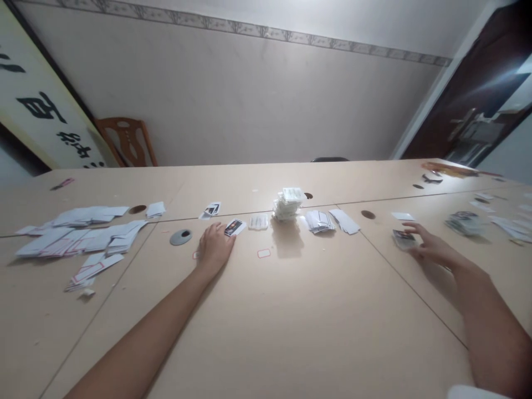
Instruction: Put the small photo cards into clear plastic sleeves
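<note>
clear case [402,240] (blurred) is held by the outstretched right hand [432,247].

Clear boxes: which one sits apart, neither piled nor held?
The clear box left of the stack; others are in that stack, the far-right pile or the right hand.

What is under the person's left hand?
Near the left hand, part of a red-edged label shows; the hand hides the rest. A picture card lies by the thumb. Anything else beneath the palm is covered and cannot be seen.
</note>
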Motion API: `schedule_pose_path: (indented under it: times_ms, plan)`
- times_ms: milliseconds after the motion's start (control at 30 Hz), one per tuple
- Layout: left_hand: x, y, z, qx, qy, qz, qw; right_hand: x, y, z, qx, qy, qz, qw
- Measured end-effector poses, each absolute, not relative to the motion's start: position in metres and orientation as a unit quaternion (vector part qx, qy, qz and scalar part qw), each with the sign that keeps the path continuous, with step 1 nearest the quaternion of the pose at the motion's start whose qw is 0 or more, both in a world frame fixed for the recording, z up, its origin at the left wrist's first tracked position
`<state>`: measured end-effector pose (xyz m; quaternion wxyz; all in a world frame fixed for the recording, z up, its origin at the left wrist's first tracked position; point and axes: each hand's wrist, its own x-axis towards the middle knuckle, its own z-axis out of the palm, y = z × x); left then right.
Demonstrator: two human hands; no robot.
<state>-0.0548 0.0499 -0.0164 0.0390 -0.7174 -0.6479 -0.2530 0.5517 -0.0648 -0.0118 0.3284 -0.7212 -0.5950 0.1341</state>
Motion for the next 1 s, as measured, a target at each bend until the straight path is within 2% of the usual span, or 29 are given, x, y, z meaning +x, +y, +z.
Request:
schedule_pose_path:
  times_ms: [133, 300, 433, 533, 600, 667, 733, 867, 1000]
  plan:
    - [-0.057, 0.054, -0.022, -0.724, -0.642, -0.251, 0.038, 0.547, -0.058, -0.011, -0.768, -0.547, 0.102, 0.316]
    - [-0.061, 0.059, -0.028, -0.729, -0.619, -0.291, 0.019, 0.521, -0.042, -0.009, -0.767, -0.548, -0.106, 0.317]
    - [-0.059, 0.057, -0.022, -0.709, -0.613, -0.347, 0.006, 0.468, -0.036, 0.002, -0.706, -0.569, -0.191, 0.374]
    - [-0.052, 0.047, -0.011, -0.686, -0.599, -0.411, 0.036, 0.399, -0.036, 0.011, -0.668, -0.574, -0.084, 0.467]
    - [-0.045, 0.037, -0.005, -0.704, -0.563, -0.427, 0.066, 0.345, -0.036, 0.014, -0.611, -0.598, 0.089, 0.51]
    - [-0.039, 0.029, -0.002, -0.748, -0.514, -0.409, 0.092, 0.294, -0.032, 0.013, -0.531, -0.628, 0.262, 0.505]
    - [-0.035, 0.023, -0.001, -0.785, -0.468, -0.391, 0.114, 0.251, -0.024, 0.01, -0.466, -0.644, 0.371, 0.48]
    - [-0.034, 0.022, -0.004, -0.815, -0.42, -0.374, 0.142, 0.19, 0.0, 0.001, -0.405, -0.606, 0.45, 0.516]
    - [-0.035, 0.027, -0.007, -0.817, -0.421, -0.369, 0.139, 0.16, 0.017, -0.01, -0.383, -0.571, 0.439, 0.578]
